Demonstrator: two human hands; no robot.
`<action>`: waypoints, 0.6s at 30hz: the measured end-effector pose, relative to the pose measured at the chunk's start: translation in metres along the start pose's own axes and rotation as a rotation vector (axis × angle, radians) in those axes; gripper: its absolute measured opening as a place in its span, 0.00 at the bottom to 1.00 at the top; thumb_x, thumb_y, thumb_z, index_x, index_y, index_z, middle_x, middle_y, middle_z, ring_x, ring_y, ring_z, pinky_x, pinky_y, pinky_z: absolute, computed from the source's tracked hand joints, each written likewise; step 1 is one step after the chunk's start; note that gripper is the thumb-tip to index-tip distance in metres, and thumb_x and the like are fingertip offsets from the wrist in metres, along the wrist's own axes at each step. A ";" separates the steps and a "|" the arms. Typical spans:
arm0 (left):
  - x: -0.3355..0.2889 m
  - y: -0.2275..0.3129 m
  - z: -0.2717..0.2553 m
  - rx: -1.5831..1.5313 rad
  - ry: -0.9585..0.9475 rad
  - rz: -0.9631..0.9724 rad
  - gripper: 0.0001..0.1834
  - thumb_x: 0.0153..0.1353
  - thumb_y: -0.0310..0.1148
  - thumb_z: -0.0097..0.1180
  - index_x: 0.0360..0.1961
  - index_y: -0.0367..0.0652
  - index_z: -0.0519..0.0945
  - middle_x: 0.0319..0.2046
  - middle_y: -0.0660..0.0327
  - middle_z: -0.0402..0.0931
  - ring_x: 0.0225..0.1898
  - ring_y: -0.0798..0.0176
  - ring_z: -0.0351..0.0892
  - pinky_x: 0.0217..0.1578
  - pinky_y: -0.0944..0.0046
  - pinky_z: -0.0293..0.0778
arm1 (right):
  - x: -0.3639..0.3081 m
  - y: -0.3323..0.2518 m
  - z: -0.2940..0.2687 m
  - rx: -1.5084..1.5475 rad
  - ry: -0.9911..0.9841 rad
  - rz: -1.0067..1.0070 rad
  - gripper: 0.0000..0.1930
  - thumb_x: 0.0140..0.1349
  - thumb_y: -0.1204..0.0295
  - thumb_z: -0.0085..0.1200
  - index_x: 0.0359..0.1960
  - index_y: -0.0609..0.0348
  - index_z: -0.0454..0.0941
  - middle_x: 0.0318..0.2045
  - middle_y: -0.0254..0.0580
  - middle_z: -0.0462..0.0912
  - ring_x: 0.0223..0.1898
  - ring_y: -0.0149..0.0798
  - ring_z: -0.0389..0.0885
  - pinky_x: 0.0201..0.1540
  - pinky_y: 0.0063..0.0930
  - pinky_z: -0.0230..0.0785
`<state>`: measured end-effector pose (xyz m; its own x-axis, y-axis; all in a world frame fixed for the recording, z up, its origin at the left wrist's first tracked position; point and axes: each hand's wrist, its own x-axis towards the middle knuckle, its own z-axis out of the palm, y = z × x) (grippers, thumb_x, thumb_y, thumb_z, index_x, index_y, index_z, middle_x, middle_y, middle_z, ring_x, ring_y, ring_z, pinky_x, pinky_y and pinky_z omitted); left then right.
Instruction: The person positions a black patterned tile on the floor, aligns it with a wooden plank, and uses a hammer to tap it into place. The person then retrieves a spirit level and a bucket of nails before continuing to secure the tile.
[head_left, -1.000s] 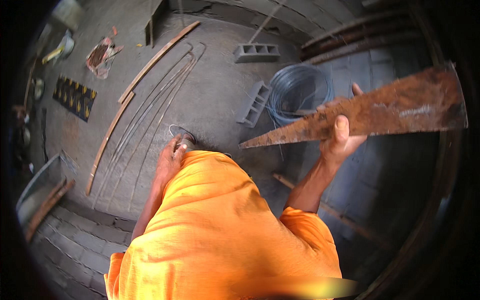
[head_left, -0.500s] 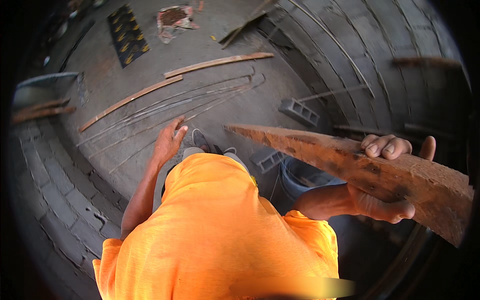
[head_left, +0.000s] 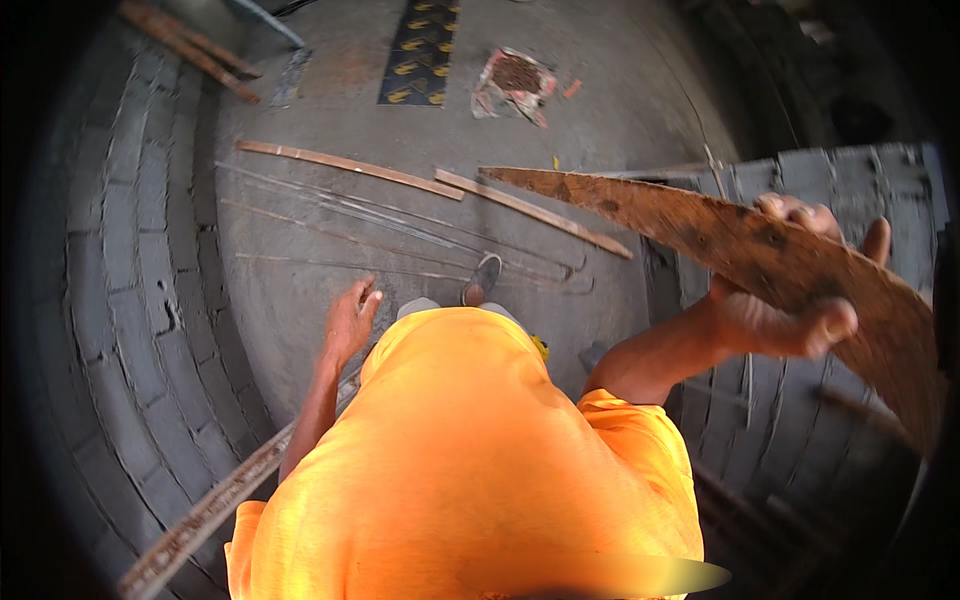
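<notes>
My right hand (head_left: 775, 318) grips a long, rough wooden plank (head_left: 690, 228), with the fingers over its upper edge and the thumb on the near face. Raised off the floor at my right, the plank shows dark stains and seems to narrow toward its far end. My left hand (head_left: 350, 318) hangs beside my body with nothing in it, its fingers loosely bent and the thumb apart. Ahead of that hand, thin metal rods (head_left: 390, 230) lie on the floor. One of my shoes (head_left: 484, 276) shows just past the orange shirt.
Two wood strips, one left (head_left: 350, 168) and one right (head_left: 540, 215), lie beyond the rods. Farther off are a black-and-yellow mat (head_left: 418, 60) and a torn sack with brown material (head_left: 516, 76). Grey block walls stand left (head_left: 120, 290) and right (head_left: 860, 190). A long bar (head_left: 215, 510) slants at lower left.
My body and view have turned left, so the mat, sack and wood strips sit farther right. The plank swung along in my right hand. The bucket and hollow blocks are no longer plainly visible.
</notes>
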<state>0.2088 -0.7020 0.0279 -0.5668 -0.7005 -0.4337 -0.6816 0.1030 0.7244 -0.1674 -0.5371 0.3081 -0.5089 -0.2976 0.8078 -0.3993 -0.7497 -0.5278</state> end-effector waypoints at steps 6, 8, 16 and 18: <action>-0.021 0.007 0.036 -0.237 0.226 -0.286 0.28 0.73 0.40 0.50 0.66 0.31 0.72 0.61 0.40 0.76 0.63 0.46 0.77 0.62 0.54 0.72 | 0.040 0.159 0.021 -0.576 0.239 0.006 0.37 0.60 0.53 0.63 0.59 0.76 0.70 0.34 0.51 0.83 0.34 0.42 0.83 0.42 0.37 0.78; -0.026 0.011 0.043 -0.278 0.273 -0.383 0.28 0.73 0.41 0.50 0.66 0.32 0.71 0.61 0.40 0.75 0.63 0.46 0.77 0.62 0.54 0.71 | 0.060 0.198 0.026 -0.641 0.272 0.017 0.31 0.60 0.54 0.64 0.48 0.78 0.77 0.34 0.49 0.83 0.37 0.41 0.81 0.47 0.35 0.73; 0.008 0.029 0.053 -0.440 0.387 -0.525 0.27 0.74 0.40 0.49 0.67 0.33 0.71 0.61 0.42 0.76 0.63 0.49 0.77 0.63 0.56 0.70 | 0.121 0.285 0.045 -0.469 0.147 0.051 0.25 0.64 0.57 0.64 0.44 0.73 0.78 0.33 0.45 0.82 0.31 0.35 0.82 0.35 0.29 0.79; 0.037 0.032 0.038 -0.479 0.358 -0.501 0.26 0.75 0.39 0.48 0.67 0.33 0.71 0.61 0.42 0.76 0.63 0.48 0.77 0.63 0.56 0.70 | 0.135 0.305 0.052 -0.435 0.117 0.087 0.25 0.65 0.57 0.64 0.46 0.73 0.77 0.34 0.46 0.82 0.32 0.36 0.83 0.36 0.32 0.82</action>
<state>0.1483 -0.6974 0.0146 -0.0044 -0.7767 -0.6299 -0.4962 -0.5452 0.6757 -0.3184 -0.8362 0.2699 -0.6275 -0.2607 0.7337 -0.6217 -0.3995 -0.6737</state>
